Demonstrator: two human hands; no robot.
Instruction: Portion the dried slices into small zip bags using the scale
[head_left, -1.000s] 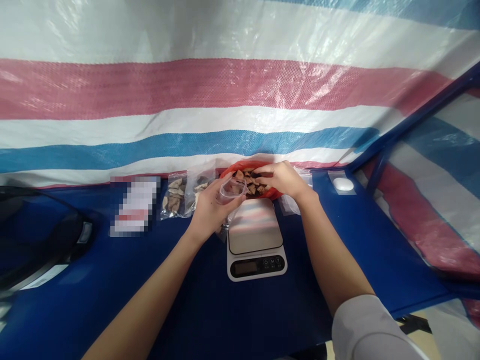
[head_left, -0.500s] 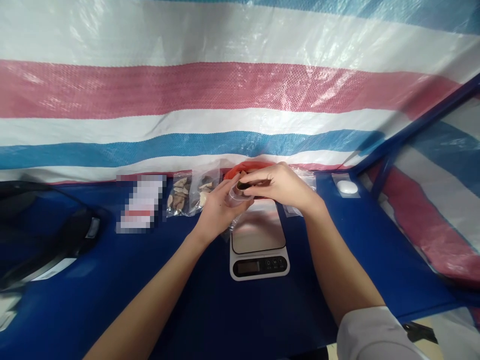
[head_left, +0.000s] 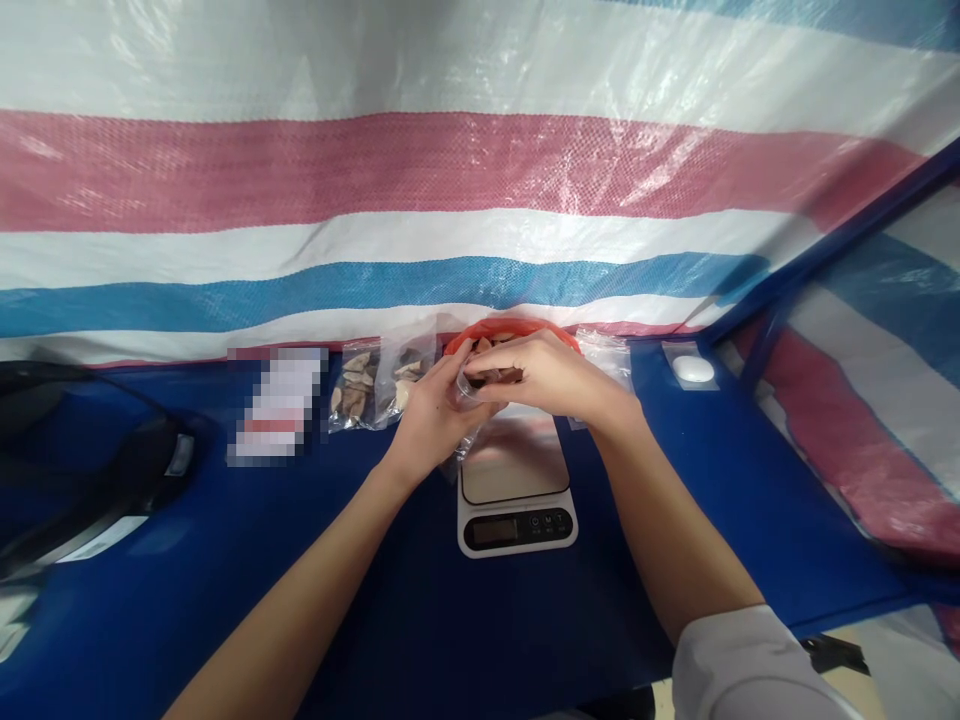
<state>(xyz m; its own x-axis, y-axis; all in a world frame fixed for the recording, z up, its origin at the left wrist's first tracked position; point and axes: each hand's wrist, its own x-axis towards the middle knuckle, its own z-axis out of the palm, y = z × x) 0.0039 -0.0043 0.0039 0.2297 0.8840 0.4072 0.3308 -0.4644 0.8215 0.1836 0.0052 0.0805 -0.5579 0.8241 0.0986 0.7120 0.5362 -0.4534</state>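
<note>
My left hand (head_left: 433,412) is closed on a clear plastic bag (head_left: 466,390), whose lower part hangs beside the scale. My right hand (head_left: 551,372) reaches across from the right, its thumb and fingertips at the bag's mouth and brown dried slices showing in the gap between them. Right behind both hands is a red basket (head_left: 517,326) with more brown slices (head_left: 484,346), partly hidden by my right hand. Below the hands lies a white kitchen scale (head_left: 516,470) with a metal plate and a dark display.
Two clear bags of dried slices (head_left: 354,390) (head_left: 407,378) lie left of the basket, and another clear bag (head_left: 609,362) lies right of it. Farther right is a small bag with a white round object (head_left: 691,369). A blurred-out sheet (head_left: 279,405) and a black strap-like item (head_left: 142,480) are at left.
My right hand has shifted slightly down and left, its thumb and fingers wider apart. More of the red basket and its brown slices shows. My left hand still holds the bag.
</note>
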